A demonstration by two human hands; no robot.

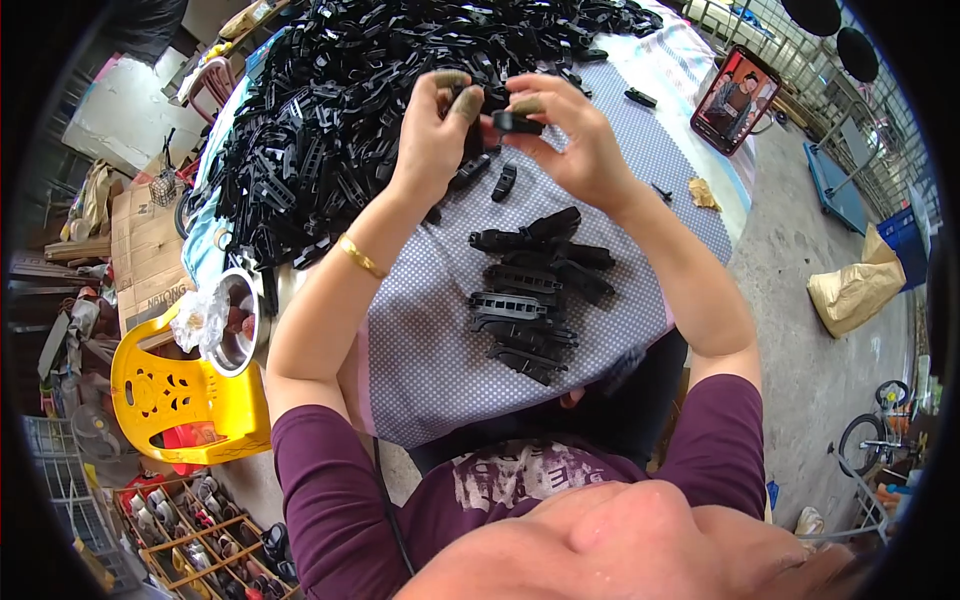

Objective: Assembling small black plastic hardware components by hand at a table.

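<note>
I read everything here off the narrow gap between my two grips, since the black part (517,122) sits right in it, and I judge that any move now turns on how its left end lines up with the other hand. It lies at the fingertips of the right grip (580,142), on the side facing the left grip (437,137), with its long axis running roughly crosswise from one hand toward the other and its right end dipping slightly toward the wearer's body. The right hand is clearly the nearer one, because it has the part: thumb beneath, fingers curled over from above, closed only as far as the part's thickness allows. On the left, I see thumb and forefinger drawn almost together, just beside the part and a little beyond it; I cannot tell whether they pinch something small or touch the part's end, as the fingers mask the spot. Both grips wear tan fingertip covers (467,104), which I expect dull the feel a little. Just below the held part, toward the body, a small loose piece (503,183) lies on the cloth-covered surface (420,345). Farther that way from the right grip, a stack of black pieces (515,305) spreads in a rough column, most of them lying crosswise. Beyond the left grip and off to its left rises the big heap (320,110) of similar parts.
</note>
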